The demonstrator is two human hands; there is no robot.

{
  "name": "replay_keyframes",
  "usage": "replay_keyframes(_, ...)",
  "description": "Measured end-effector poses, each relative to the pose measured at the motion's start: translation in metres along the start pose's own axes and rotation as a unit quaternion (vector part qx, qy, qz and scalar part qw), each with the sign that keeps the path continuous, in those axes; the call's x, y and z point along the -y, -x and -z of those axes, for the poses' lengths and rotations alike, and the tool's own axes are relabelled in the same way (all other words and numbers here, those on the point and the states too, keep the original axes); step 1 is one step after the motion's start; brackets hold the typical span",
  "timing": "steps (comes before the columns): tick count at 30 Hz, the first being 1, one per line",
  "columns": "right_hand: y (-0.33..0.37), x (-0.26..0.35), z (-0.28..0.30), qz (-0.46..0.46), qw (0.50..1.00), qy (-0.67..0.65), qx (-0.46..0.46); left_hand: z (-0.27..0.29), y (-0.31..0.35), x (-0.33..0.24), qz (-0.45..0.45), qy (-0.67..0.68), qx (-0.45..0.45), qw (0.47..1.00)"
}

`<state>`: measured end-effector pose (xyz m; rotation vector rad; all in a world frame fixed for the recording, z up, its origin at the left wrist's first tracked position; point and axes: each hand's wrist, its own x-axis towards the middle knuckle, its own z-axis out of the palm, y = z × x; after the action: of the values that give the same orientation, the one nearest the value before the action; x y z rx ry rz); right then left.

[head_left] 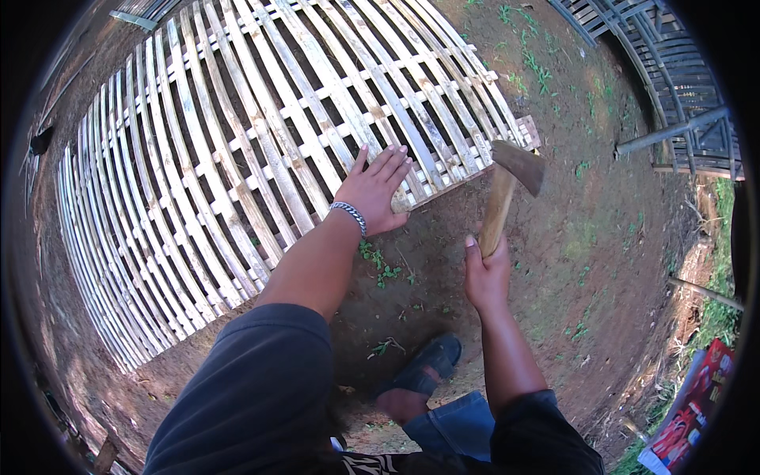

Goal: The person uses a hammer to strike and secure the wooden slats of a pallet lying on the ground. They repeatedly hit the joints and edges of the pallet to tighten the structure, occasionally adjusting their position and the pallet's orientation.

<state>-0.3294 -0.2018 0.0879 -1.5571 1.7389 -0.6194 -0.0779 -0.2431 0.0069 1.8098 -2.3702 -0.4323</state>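
A large panel of pale bamboo slats (214,158), laid over crosswise strips, lies on the ground ahead and to the left. My left hand (378,188), a chain bracelet on its wrist, rests with fingers spread on the panel's near right edge. In my right hand (487,277) is a hatchet (498,207), gripped low on its wooden handle. Its dark metal head points up and to the right, near the panel's right corner. Whether the head touches the panel I cannot tell.
Bare brown soil (570,269) with small green weeds surrounds the panel. A bamboo slat structure (673,71) stands at the far right, with a pole jutting from it. A red printed sheet (697,404) lies at the lower right by grass. My sandalled foot (423,368) is below my hands.
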Motion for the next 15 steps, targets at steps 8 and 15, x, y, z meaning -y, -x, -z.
replay_keyframes(8, 0.025, -0.016, 0.015, 0.015, 0.997, 0.076, 0.021, 0.0, -0.002, -0.001, 0.002, 0.005, -0.013, 1.0)
replay_keyframes(15, 0.027, -0.021, 0.006, 0.031, 0.999, 0.019, -0.006, 0.004, -0.025, -0.005, -0.047, -0.037, -0.022, 0.998)
